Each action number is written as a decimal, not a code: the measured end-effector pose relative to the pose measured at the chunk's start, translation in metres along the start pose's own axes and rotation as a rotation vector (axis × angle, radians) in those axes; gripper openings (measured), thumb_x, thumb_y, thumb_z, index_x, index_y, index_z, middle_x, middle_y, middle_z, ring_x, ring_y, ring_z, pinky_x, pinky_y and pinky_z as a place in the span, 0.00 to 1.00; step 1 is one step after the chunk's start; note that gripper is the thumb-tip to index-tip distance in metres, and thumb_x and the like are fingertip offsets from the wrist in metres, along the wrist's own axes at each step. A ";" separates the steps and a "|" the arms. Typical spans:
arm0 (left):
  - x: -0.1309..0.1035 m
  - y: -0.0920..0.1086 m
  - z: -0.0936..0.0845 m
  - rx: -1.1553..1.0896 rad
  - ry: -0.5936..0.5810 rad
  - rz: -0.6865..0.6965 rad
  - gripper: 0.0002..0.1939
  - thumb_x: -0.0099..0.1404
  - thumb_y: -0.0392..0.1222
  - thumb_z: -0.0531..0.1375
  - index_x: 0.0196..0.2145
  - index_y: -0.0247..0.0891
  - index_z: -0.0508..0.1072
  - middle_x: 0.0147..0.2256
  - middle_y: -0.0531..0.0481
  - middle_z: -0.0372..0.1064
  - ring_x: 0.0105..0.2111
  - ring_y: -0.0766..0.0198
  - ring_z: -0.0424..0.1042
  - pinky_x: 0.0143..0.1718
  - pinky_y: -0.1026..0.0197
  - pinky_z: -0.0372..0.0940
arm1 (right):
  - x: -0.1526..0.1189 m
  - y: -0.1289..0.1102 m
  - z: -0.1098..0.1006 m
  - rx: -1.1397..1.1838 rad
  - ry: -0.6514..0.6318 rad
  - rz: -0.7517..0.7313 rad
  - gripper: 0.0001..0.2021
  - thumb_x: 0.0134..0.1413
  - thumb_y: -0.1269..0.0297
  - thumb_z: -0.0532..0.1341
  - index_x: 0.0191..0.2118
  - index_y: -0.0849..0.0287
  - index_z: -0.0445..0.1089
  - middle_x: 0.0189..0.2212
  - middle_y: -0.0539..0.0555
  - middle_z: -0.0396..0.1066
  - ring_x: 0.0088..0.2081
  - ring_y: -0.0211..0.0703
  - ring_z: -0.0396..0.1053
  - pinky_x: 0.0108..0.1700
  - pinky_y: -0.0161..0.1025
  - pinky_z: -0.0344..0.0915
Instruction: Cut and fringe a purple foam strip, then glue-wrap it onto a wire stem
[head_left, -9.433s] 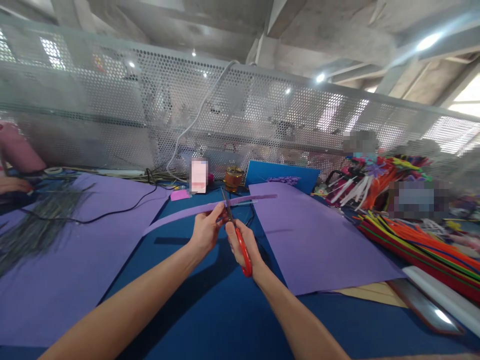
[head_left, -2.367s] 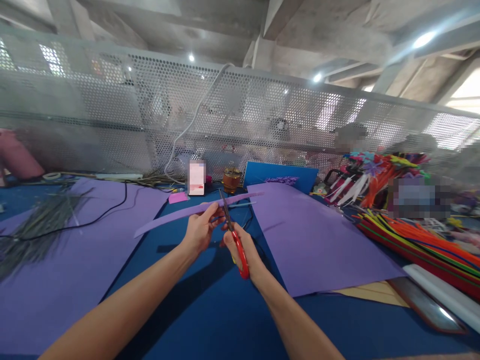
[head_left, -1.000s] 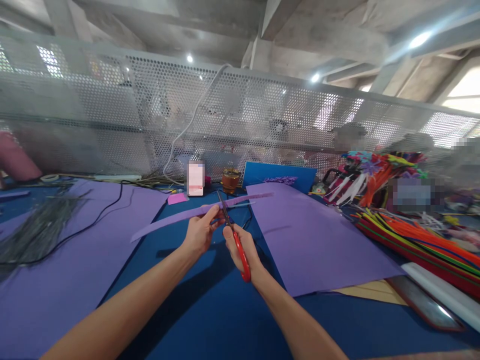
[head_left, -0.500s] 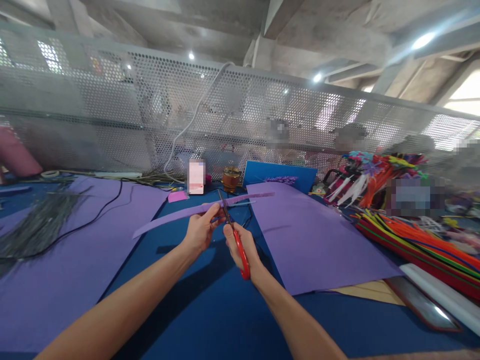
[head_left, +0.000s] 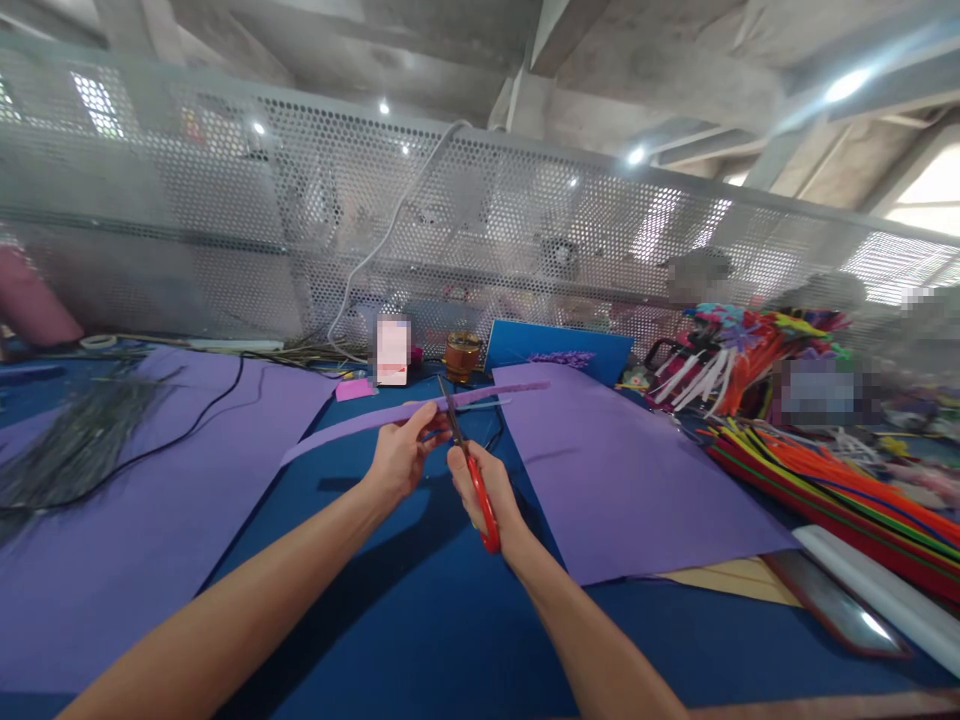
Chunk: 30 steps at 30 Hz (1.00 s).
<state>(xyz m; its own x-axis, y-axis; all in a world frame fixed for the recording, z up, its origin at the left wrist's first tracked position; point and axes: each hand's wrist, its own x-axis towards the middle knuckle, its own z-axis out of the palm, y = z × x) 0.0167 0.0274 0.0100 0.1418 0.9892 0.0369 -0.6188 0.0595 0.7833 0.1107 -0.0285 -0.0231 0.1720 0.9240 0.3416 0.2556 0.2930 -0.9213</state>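
My left hand (head_left: 399,458) pinches a long, narrow purple paper strip (head_left: 345,427) between thumb and fingers, above the blue tabletop. The strip's right end looks finely fringed and reaches over a large purple sheet (head_left: 615,470). In my right hand (head_left: 496,490) are red-handled scissors (head_left: 489,520), their dark blades pointing up and crossing the strip just right of my left fingertips. How far the blades are parted is hard to see. A thin light-blue piece (head_left: 487,404) sticks out just under the strip; what it belongs to is hidden.
Another purple sheet (head_left: 187,540) lies left, with a dark bristly bundle (head_left: 75,440) and a black cable across it. At the back stand a phone (head_left: 393,350), an amber jar (head_left: 463,357) and a blue board (head_left: 600,352). Coloured pipe cleaners (head_left: 847,480) lie right, near a tablet-like device (head_left: 840,605).
The strip's left end has shifted slightly right and up. Both hands and the scissors stay almost in place at the strip.
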 end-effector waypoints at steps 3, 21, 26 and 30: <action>0.002 0.000 -0.001 0.006 0.003 0.016 0.13 0.38 0.41 0.68 0.21 0.31 0.72 0.20 0.49 0.70 0.24 0.66 0.69 0.27 0.62 0.64 | 0.000 0.001 -0.002 0.011 -0.048 0.013 0.21 0.49 0.43 0.52 0.31 0.60 0.62 0.15 0.45 0.57 0.17 0.32 0.54 0.18 0.30 0.54; -0.001 0.001 0.001 0.065 0.021 0.044 0.15 0.37 0.43 0.68 0.21 0.31 0.71 0.21 0.49 0.70 0.25 0.65 0.69 0.29 0.62 0.63 | 0.003 0.005 -0.004 -0.119 -0.064 -0.074 0.17 0.49 0.51 0.56 0.35 0.62 0.63 0.18 0.46 0.60 0.19 0.33 0.54 0.24 0.32 0.55; -0.001 -0.001 0.001 0.060 0.031 0.036 0.15 0.37 0.43 0.69 0.21 0.32 0.72 0.21 0.50 0.70 0.25 0.65 0.69 0.30 0.62 0.63 | 0.002 0.001 -0.001 -0.043 -0.055 -0.010 0.17 0.49 0.48 0.54 0.30 0.59 0.62 0.16 0.44 0.56 0.18 0.33 0.54 0.20 0.31 0.53; -0.001 -0.002 0.001 0.053 0.019 0.026 0.14 0.37 0.43 0.68 0.21 0.32 0.72 0.21 0.49 0.70 0.24 0.65 0.69 0.30 0.61 0.63 | 0.002 -0.002 0.001 -0.041 -0.015 -0.034 0.17 0.49 0.49 0.54 0.25 0.59 0.60 0.17 0.45 0.55 0.19 0.32 0.51 0.19 0.30 0.50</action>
<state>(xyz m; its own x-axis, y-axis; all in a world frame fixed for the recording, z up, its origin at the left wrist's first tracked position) 0.0183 0.0266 0.0089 0.1110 0.9927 0.0466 -0.5803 0.0267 0.8139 0.1093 -0.0270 -0.0205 0.1482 0.9173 0.3695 0.2996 0.3144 -0.9008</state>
